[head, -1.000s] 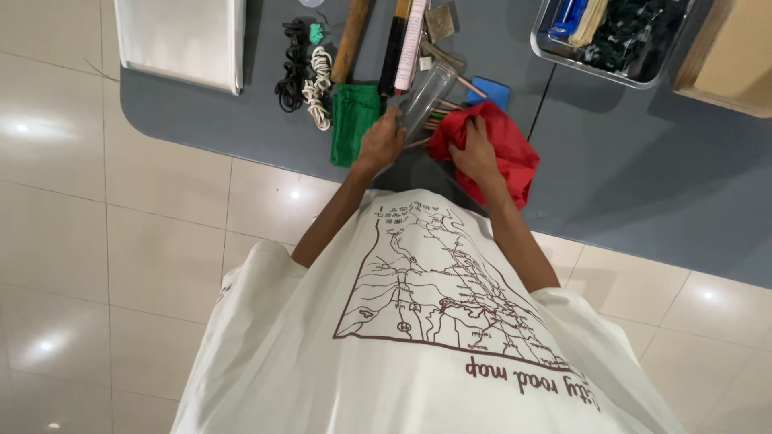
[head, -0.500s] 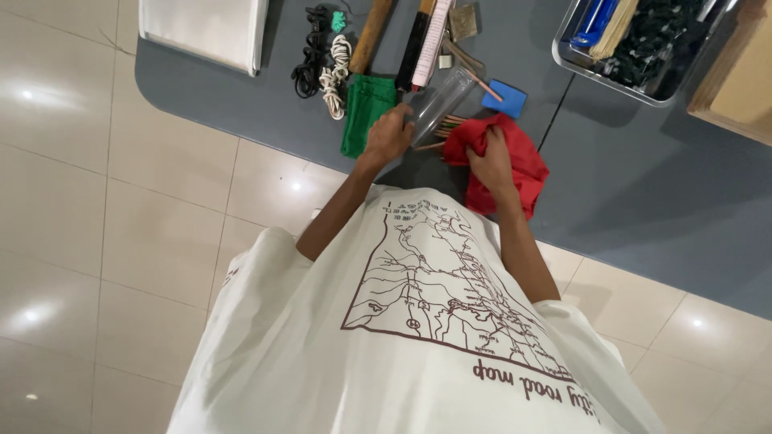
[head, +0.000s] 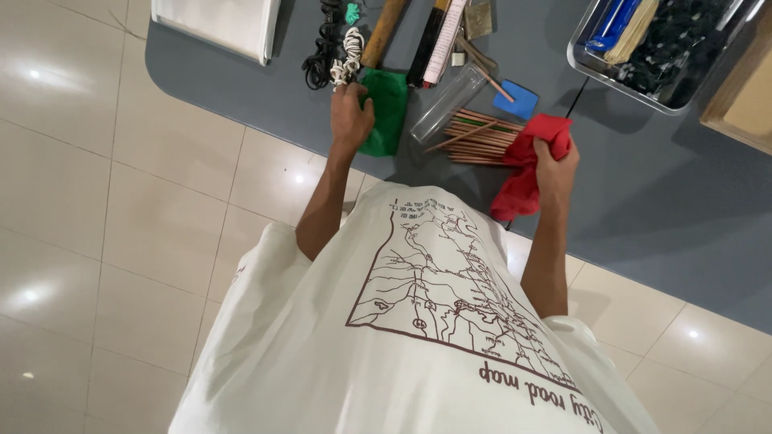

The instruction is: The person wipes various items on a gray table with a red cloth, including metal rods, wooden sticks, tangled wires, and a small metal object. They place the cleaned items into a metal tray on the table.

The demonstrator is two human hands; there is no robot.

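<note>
Since half a second ago our hands have parted: the left hand (head: 351, 119) has let go of the clear plastic tube (head: 447, 103) and come down on the green cloth (head: 386, 111), while the right hand (head: 555, 165) has drawn the red cloth (head: 531, 165) back toward the near edge of the desk (head: 659, 201). The tube now lies free on its side, slanting away from us, just beside the green cloth.

We close our right fist on the upper part of the red cloth, bunching it, so the rest hangs down over the near edge. Our left fingers curl over the left edge of the green cloth and press it flat to the desk; whether they pinch it we cannot tell. A bundle of thin wooden sticks (head: 478, 137) lies between the two cloths, fanned a little, touching the red one. Just beyond it sits a small blue scraper (head: 516, 100) with a thin handle.

Along the far edge the tools lie in a row, handles toward us, likely for easy reach: a coiled black cable (head: 320, 52), a white cord (head: 347, 58), a wooden handle (head: 379, 34), and a long black-and-pink flat pack (head: 438, 40). A white folded sheet (head: 221, 24) sits at the far left corner. A metal tray (head: 611, 76) at the far right holds dark pieces and a blue item; a pale wooden board (head: 744, 96) lies beside it.
</note>
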